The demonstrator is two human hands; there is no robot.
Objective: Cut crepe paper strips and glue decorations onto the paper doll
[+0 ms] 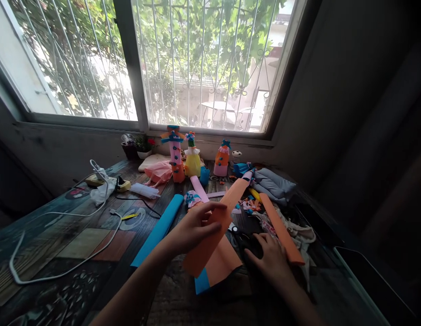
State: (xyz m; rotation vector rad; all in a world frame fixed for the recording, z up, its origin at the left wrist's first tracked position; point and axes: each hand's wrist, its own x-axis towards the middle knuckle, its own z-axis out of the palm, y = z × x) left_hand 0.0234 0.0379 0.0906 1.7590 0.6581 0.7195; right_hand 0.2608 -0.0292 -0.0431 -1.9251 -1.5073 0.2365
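Note:
My left hand (196,226) is closed on a long folded strip of orange crepe paper (210,244), pinched between thumb and fingers and raised above the table. Under it lies an orange and blue paper piece (222,267). My right hand (273,258) is low over the table with its fingers apart. Close to its fingertips is a dark tool that looks like scissors (234,229), mostly lost in shadow; I cannot tell whether the fingers touch it. An orange paper roll (281,228) lies just right of that hand, and a blue paper roll (159,231) lies left of the strip.
Paper-dressed figures in pink (175,156), yellow (192,163) and orange (222,158) stand by the window. Paper scraps (251,204) and a grey pillow-like bag (273,184) lie at back right. A white cable (60,213) and power strip (94,181) occupy the left.

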